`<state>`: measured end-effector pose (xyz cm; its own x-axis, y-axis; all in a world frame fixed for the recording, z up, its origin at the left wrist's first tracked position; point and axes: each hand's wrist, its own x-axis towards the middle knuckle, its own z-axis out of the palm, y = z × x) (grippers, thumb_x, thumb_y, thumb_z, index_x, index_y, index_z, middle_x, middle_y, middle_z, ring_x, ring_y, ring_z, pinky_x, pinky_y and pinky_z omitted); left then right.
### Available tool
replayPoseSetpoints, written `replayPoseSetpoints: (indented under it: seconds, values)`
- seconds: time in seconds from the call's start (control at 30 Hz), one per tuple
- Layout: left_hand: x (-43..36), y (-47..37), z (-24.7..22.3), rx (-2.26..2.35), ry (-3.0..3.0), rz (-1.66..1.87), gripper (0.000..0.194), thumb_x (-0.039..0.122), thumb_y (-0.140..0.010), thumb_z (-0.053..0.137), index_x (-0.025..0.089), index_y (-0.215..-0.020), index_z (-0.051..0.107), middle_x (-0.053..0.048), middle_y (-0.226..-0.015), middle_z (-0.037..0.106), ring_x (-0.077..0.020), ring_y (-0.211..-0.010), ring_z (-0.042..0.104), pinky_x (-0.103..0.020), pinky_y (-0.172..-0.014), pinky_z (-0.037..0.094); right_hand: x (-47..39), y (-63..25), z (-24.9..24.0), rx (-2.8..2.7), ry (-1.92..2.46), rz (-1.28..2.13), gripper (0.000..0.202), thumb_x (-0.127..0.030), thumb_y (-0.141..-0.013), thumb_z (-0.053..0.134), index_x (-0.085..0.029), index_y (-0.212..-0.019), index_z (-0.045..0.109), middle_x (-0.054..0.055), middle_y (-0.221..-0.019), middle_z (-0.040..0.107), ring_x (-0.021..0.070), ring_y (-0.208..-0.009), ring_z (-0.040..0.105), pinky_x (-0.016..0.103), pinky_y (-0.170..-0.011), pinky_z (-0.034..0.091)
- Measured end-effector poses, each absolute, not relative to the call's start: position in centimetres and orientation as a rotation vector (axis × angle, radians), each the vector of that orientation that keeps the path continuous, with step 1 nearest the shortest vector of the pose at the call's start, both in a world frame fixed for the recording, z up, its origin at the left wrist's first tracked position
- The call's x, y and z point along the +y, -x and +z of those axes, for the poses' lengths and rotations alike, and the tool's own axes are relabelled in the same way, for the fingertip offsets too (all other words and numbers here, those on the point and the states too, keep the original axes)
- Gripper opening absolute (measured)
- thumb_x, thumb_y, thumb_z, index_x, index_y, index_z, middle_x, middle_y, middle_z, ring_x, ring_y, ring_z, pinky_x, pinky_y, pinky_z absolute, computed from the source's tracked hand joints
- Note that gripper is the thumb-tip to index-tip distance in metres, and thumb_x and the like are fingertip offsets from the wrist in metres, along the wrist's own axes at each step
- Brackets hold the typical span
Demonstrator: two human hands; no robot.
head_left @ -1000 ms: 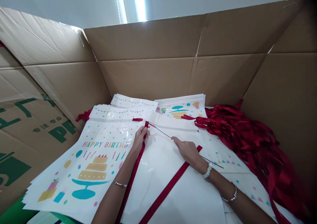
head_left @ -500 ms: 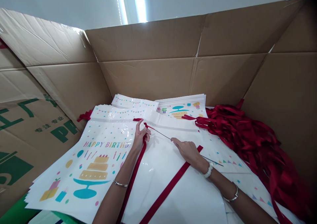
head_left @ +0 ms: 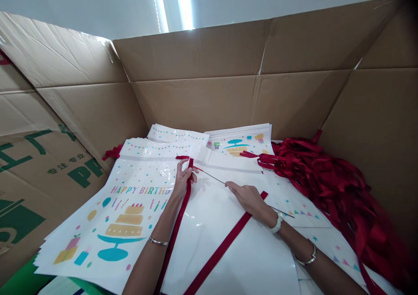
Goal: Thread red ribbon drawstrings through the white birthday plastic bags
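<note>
My left hand is closed on a red ribbon, whose short end pokes up above the fingers. The ribbon trails down along my left forearm. My right hand pinches a thin dark rod that slants across to my left fingertips. A bit of red shows at the rod's tip there; how it is joined I cannot tell. The rod's other end shows beyond my right wrist. Another stretch of red ribbon runs diagonally under my right hand over a blank white plastic bag.
White bags printed with a birthday cake are stacked at left, with more bags behind. A tangled heap of red ribbons lies at right. Tall cardboard walls rise behind and on both sides.
My left fingers have shifted slightly on the ribbon, and its short end now stands up more flatly above them. My right hand and the rod are almost unmoved.
</note>
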<state>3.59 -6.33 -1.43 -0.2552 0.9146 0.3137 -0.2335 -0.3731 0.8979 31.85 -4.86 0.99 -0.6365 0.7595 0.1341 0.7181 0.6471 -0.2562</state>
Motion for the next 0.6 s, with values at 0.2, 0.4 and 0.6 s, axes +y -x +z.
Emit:
replayPoseSetpoints:
  seconds: [0.2, 0.4, 0.6]
  values:
    - [-6.3, -2.7, -1.5, 0.916, -1.125, 1.713, 0.041, 0.040, -0.086, 0.073, 0.023, -0.118, 0.054, -0.001, -0.080, 0.066, -0.0098, -0.053, 0.056, -0.019, -0.047, 0.035, -4.8, -32.1, 1.1, -2.622, 1.127, 0.330, 0.046, -0.036, -0.108, 0.020, -0.028, -0.128, 0.060, 0.001, -0.074, 0.067, 0.0174, -0.068, 0.064, 0.026, -0.064, 0.036]
    - [-6.3, -2.7, -1.6, 0.821, -0.974, 1.740, 0.036, 0.044, -0.083, 0.077, 0.019, -0.103, 0.062, 0.000, -0.074, 0.062, -0.0068, -0.049, 0.049, -0.020, -0.046, 0.036, -5.1, -32.0, 1.4, -2.590, 1.104, 0.329, 0.045, -0.036, -0.107, 0.022, -0.029, -0.125, 0.062, 0.000, -0.073, 0.066, 0.0168, -0.066, 0.063, 0.026, -0.063, 0.036]
    - [-6.5, -4.0, -1.4, 0.697, -0.756, 1.825, 0.037, 0.048, -0.082, 0.078, 0.020, -0.102, 0.065, 0.003, -0.071, 0.058, -0.0039, -0.046, 0.041, -0.018, -0.043, 0.036, -6.5, -31.4, 2.2, -2.619, 1.147, 0.261, 0.043, -0.030, -0.107, 0.024, -0.028, -0.130, 0.060, 0.000, -0.073, 0.067, 0.0155, -0.064, 0.063, 0.026, -0.058, 0.030]
